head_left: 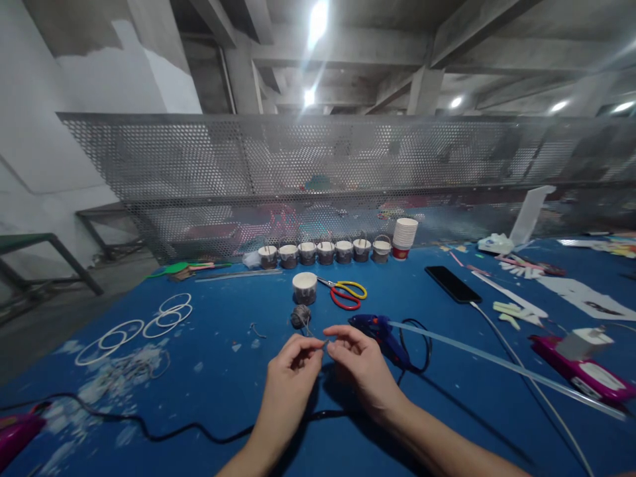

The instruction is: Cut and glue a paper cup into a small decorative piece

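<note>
Low over the blue table, my left hand [294, 372] and my right hand [366, 370] meet with thumbs and fingertips pinched. Between them is a tiny bit of grey yarn [324, 344], mostly hidden by the fingers. A strand runs up from there toward a small ball of grey yarn [301, 317], just beyond my left hand. Behind the ball stands a white paper cup [305, 289] with grey round its side. Scissors [345, 291] with red and yellow handles lie to its right. Beside my right hand rests a blue glue gun [380, 334], a long clear glue stick [472, 356] extending from it.
Several small grey-wrapped cups [325, 253] line the back, next to a stack of paper cups [405, 237]. White rings [173, 317] lie left. A black phone [452, 283] with a white cable and a magenta power strip [579, 364] are right. A black cord [199, 430] crosses the front.
</note>
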A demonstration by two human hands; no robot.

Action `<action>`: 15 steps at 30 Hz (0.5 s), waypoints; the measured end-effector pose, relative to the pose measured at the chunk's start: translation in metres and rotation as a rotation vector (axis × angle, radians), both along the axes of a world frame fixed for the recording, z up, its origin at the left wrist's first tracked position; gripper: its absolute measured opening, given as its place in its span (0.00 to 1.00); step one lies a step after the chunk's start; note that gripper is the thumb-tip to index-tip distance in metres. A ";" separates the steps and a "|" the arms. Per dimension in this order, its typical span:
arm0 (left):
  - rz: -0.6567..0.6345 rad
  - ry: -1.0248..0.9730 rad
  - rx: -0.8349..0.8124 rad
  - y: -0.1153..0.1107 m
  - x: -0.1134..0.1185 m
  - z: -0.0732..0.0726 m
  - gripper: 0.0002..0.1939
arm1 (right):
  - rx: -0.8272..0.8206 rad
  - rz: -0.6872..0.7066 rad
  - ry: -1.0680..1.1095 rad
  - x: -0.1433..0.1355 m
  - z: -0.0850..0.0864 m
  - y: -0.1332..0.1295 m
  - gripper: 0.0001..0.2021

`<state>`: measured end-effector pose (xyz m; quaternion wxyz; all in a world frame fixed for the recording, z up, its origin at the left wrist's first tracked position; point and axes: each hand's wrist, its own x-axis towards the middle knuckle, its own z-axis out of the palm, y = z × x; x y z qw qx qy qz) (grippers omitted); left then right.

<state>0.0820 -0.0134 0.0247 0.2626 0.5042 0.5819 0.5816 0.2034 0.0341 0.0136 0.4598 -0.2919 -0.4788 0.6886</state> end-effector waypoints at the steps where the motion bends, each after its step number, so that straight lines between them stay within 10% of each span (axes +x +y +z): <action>1: -0.001 -0.001 0.004 0.000 0.000 0.000 0.08 | 0.004 0.002 0.001 0.000 0.000 0.000 0.19; 15: -0.015 0.039 0.020 -0.004 0.006 0.006 0.07 | -0.022 -0.003 -0.040 0.001 0.003 0.000 0.14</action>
